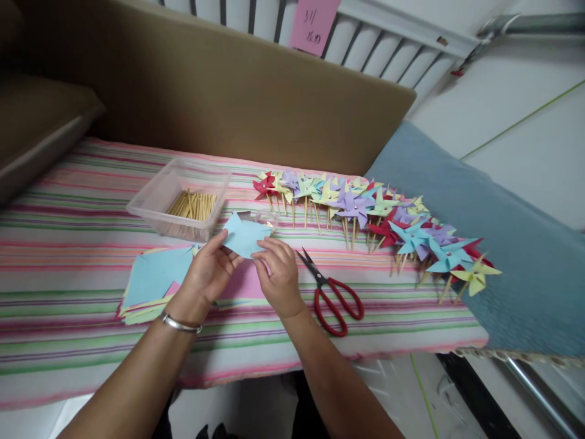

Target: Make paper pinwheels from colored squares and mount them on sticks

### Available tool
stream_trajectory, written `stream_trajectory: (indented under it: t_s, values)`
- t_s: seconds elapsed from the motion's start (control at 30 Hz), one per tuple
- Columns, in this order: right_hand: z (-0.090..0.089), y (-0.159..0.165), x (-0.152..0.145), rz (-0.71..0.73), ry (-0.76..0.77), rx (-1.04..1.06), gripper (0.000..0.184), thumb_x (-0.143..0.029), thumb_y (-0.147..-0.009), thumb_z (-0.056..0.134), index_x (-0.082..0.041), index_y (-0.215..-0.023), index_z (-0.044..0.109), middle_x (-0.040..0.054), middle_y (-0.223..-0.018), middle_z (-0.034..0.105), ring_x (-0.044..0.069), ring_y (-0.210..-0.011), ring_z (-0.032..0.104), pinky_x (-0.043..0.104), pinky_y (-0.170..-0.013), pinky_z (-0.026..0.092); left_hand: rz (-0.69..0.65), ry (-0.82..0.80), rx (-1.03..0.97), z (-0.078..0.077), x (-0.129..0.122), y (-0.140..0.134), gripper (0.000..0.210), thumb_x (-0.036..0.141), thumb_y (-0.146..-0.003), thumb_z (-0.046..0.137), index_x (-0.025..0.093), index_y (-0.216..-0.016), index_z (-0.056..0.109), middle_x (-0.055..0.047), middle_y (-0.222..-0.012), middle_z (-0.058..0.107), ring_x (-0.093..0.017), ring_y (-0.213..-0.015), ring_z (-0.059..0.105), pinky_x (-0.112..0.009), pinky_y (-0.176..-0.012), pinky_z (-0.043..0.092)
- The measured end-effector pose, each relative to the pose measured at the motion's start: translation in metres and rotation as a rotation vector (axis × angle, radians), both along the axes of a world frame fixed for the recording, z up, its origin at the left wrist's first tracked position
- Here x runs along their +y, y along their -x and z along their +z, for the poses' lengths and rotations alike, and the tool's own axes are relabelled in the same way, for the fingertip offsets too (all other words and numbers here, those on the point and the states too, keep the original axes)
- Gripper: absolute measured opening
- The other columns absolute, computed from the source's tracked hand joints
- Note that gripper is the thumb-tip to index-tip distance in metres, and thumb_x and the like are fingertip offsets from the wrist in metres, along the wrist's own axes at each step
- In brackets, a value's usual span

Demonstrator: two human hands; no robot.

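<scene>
The left hand (212, 265) and right hand (278, 271) had their grip clamped on an unassembled blue sheet (245, 238), with seemingly finished pinwheels (356, 208) at two o'clock and uncompleted papers (158, 274) at nine.

One head-worn view, forward and down, near above a striped cloth (82, 286).

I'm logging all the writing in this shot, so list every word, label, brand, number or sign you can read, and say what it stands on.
"311": handwritten on the pink note by the top edge of the brown board; the last stroke slants and may be a slash.
Second line, same note: too blurred to read.
No other text can be made out, including on the held blue paper, tub or scissors.
</scene>
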State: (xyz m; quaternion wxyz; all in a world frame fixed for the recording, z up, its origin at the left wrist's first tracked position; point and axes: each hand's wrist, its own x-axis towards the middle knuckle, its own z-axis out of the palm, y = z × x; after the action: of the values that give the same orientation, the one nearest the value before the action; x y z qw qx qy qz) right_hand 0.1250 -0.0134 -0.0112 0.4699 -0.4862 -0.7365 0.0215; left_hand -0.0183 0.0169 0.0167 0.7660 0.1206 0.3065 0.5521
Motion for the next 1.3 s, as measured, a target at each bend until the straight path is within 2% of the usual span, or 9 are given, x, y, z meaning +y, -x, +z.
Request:
stream_trajectory:
  t_s: [0.07, 0.23, 0.5, 0.73, 0.93, 1.13, 1.3]
  values:
    - [0.001, 0.001, -0.001, -0.014, -0.012, -0.014, 0.013, -0.015, -0.084, 0.055, -0.022, -0.084, 0.066, 0.0074, -0.103, 0.067, 0.023, -0.110, 0.054, 0.045, -0.096, 0.041, 0.006, 0.003, 0.013, -0.002, -0.004, -0.005, 0.014, 0.016, -0.080, 0.060, 0.014, -0.093, 0.066, -0.005, -0.088, 0.072, -0.015, -0.074, 0.067, -0.025, -0.064, 0.055]
    - [0.001, 0.004, -0.002, 0.019, -0.028, -0.080, 0.015, -0.013, -0.083, 0.056, -0.023, -0.083, 0.068, 0.0070, -0.103, 0.067, 0.024, -0.111, 0.053, 0.045, -0.096, 0.041, 0.012, 0.051, 0.083, -0.008, -0.009, -0.015, 0.010, 0.008, -0.075, 0.063, 0.012, -0.084, 0.066, -0.004, -0.078, 0.070, -0.012, -0.062, 0.063, -0.021, -0.052, 0.051]
    - [0.001, 0.007, -0.003, 0.104, 0.051, -0.113, 0.017, -0.015, -0.086, 0.054, -0.023, -0.089, 0.069, 0.0062, -0.102, 0.068, 0.023, -0.109, 0.054, 0.044, -0.094, 0.042, 0.195, 0.098, 0.150, -0.020, 0.000, -0.013, 0.011, 0.007, -0.069, 0.068, 0.013, -0.079, 0.065, -0.004, -0.077, 0.071, -0.013, -0.066, 0.064, -0.023, -0.059, 0.052]
    - [-0.001, 0.008, -0.001, 0.119, 0.039, -0.092, 0.014, -0.017, -0.086, 0.055, -0.022, -0.086, 0.068, 0.0051, -0.095, 0.069, 0.022, -0.103, 0.057, 0.042, -0.091, 0.044, 0.271, 0.095, 0.210, -0.018, 0.001, -0.013, 0.013, 0.007, -0.066, 0.069, 0.013, -0.077, 0.065, -0.002, -0.074, 0.071, -0.014, -0.062, 0.064, -0.024, -0.057, 0.051]
    - [-0.001, 0.007, -0.001, 0.134, 0.089, -0.039, 0.010, -0.020, -0.086, 0.057, -0.022, -0.081, 0.065, 0.0038, -0.087, 0.069, 0.020, -0.096, 0.058, 0.039, -0.087, 0.043, 0.247, 0.005, 0.286, -0.017, -0.002, -0.016, 0.021, 0.012, -0.057, 0.077, 0.014, -0.072, 0.064, 0.000, -0.071, 0.070, -0.013, -0.060, 0.061, -0.024, -0.057, 0.049]
    - [0.001, 0.005, 0.000, 0.054, 0.154, 0.022, 0.012, -0.024, -0.081, 0.065, -0.021, -0.071, 0.061, 0.0017, -0.072, 0.064, 0.019, -0.077, 0.056, 0.034, -0.076, 0.043, 0.115, -0.071, 0.395, -0.021, -0.006, -0.016, 0.027, 0.021, -0.057, 0.079, 0.014, -0.080, 0.066, -0.002, -0.077, 0.069, -0.014, -0.066, 0.060, -0.024, -0.059, 0.047]
    - [0.003, 0.003, 0.001, 0.024, 0.237, 0.117, 0.010, -0.023, -0.079, 0.067, -0.021, -0.070, 0.062, 0.0007, -0.070, 0.062, 0.018, -0.075, 0.056, 0.031, -0.072, 0.043, 0.059, -0.073, 0.425, -0.021, -0.007, -0.018, 0.027, 0.024, -0.055, 0.081, 0.014, -0.074, 0.063, 0.002, -0.063, 0.062, -0.009, -0.052, 0.051, -0.020, -0.048, 0.039]
